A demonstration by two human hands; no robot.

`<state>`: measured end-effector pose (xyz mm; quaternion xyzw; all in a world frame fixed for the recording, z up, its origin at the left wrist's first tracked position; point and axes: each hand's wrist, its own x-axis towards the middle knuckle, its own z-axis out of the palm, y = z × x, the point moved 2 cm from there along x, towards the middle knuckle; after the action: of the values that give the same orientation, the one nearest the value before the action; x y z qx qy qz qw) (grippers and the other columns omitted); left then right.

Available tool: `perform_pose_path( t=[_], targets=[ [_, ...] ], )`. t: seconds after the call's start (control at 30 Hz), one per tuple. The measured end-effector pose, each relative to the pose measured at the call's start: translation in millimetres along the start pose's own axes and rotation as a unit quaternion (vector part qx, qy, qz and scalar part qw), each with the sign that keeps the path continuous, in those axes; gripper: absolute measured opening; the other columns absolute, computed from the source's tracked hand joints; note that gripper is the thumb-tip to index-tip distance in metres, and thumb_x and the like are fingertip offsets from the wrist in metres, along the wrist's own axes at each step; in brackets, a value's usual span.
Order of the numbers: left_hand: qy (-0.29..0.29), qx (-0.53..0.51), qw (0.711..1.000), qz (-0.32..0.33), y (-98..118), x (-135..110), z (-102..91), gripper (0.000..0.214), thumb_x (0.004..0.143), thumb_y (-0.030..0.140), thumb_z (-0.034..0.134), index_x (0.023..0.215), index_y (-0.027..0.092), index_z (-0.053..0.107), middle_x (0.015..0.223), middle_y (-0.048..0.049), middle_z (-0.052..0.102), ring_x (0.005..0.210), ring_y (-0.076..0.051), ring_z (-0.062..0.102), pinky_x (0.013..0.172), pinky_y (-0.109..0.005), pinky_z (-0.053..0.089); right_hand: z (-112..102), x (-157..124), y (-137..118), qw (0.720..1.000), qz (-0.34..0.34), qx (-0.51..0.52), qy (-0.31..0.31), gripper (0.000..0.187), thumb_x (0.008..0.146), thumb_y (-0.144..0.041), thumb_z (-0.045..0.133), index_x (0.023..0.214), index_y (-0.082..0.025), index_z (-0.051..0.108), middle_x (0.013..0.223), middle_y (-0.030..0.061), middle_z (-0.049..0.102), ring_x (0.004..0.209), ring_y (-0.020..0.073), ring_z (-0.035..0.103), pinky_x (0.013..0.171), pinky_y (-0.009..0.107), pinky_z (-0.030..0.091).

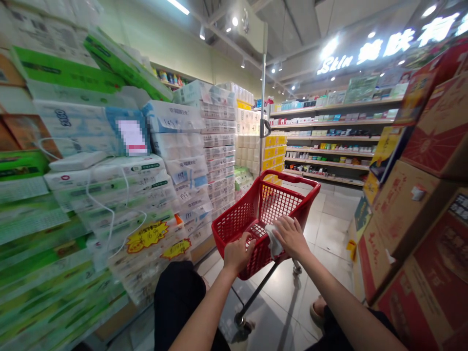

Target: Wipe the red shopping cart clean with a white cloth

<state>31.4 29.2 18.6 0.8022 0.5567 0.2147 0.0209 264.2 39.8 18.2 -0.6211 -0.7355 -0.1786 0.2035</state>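
Holding a white cloth (272, 241) over the near edge of the red cart (261, 254), the right hand (291, 237) had something likely soft and light, best held bunched; the left hand (237, 254) curled at the same stiff-looking edge, its grip unclear.

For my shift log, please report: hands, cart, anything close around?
Right hand holding white cloth against near side of red cart. Left hand also there. Cartons right, wrapped packs stacked left.
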Motion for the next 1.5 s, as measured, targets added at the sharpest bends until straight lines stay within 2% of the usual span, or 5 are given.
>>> perform_pose_path(
  t=[0.37, 0.73, 1.13, 1.3, 1.5],
  targets=[
    [0.037, -0.045, 0.998, 0.035, -12.3, 1.3, 6.2, 0.046, 0.098, 0.053, 0.025, 0.134, 0.026, 0.039, 0.124, -0.0056, 0.062, 0.096, -0.022, 0.065, 0.077, -0.029, 0.045, -7.0, -44.1, -102.2, 0.987, -0.137, 0.075, 0.024, 0.052, 0.095, -0.047, 0.038, 0.142, -0.026, 0.039, 0.148, 0.0053, 0.037, 0.141, 0.0251, 0.02, 0.117, 0.048, 0.014],
    [0.025, -0.053, 0.998, 0.015, -4.7, 0.1, 10.0, 0.046, 0.098, 0.053, 0.026, 0.133, 0.027, 0.041, 0.124, -0.0053, 0.06, 0.098, -0.022, 0.063, 0.08, -0.029, 0.044, -4.1, -4.0, 8.3, 0.999, -0.027, 0.026, 0.0, 0.046, 0.098, -0.041, 0.027, 0.142, -0.035, 0.037, 0.147, -0.0021, 0.04, 0.139, 0.0199, 0.026, 0.116, 0.049, 0.007],
    [0.162, -0.173, 0.964, 0.121, -7.2, -4.1, -2.1, 0.045, 0.094, 0.046, 0.041, 0.131, 0.02, 0.042, 0.123, -0.0102, 0.049, 0.116, -0.023, 0.049, 0.099, -0.037, 0.042, -7.1, -25.9, -79.3, 0.982, -0.108, 0.157, -0.005, 0.055, 0.096, -0.033, 0.031, 0.15, -0.031, 0.02, 0.149, -0.0001, 0.036, 0.138, 0.0192, 0.029, 0.116, 0.045, 0.019],
    [0.132, -0.175, 0.965, 0.144, -0.4, -10.4, -14.6, 0.037, 0.092, 0.043, 0.046, 0.12, 0.021, 0.05, 0.117, -0.0094, 0.055, 0.11, -0.024, 0.053, 0.098, -0.04, 0.042, -5.3, -1.9, -47.1, 0.958, -0.036, 0.283, 0.04, 0.051, 0.098, -0.032, 0.021, 0.148, -0.028, 0.027, 0.144, 0.0032, 0.045, 0.133, 0.0182, 0.039, 0.112, 0.046, 0.026],
    [0.055, -0.048, 0.985, 0.156, 39.4, 0.0, 2.4, 0.052, 0.09, 0.04, 0.053, 0.137, 0.023, 0.039, 0.126, -0.01, 0.053, 0.11, -0.025, 0.055, 0.091, -0.036, 0.047, 13.1, 0.9, -1.7, 0.982, 0.002, 0.189, -0.004, 0.047, 0.098, -0.038, 0.02, 0.14, -0.034, 0.04, 0.141, -0.003, 0.048, 0.136, 0.0173, 0.035, 0.115, 0.051, 0.02]
  ],
)
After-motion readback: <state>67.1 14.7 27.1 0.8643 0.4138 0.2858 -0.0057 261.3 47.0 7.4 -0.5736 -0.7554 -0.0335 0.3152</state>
